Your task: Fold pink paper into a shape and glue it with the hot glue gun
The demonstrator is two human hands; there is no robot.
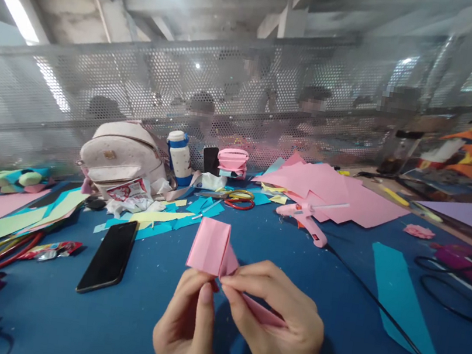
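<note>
A piece of folded pink paper is held up over the blue table, pinched between both hands. My left hand grips its lower edge, thumb against fingers. Close beside it, my right hand pinches the paper's lower right corner. A pink strip of the paper runs back under the right fingers, partly hidden by them. Beyond the hands lies a pink glue gun, its black cord trailing to the right. To the left, a black phone rests on the table.
Behind stand a pale backpack, a white-and-blue bottle and a stack of pink paper. Scissors lie among blue and yellow scraps. A blue paper piece is at right. A perforated metal screen closes the far side, people beyond it.
</note>
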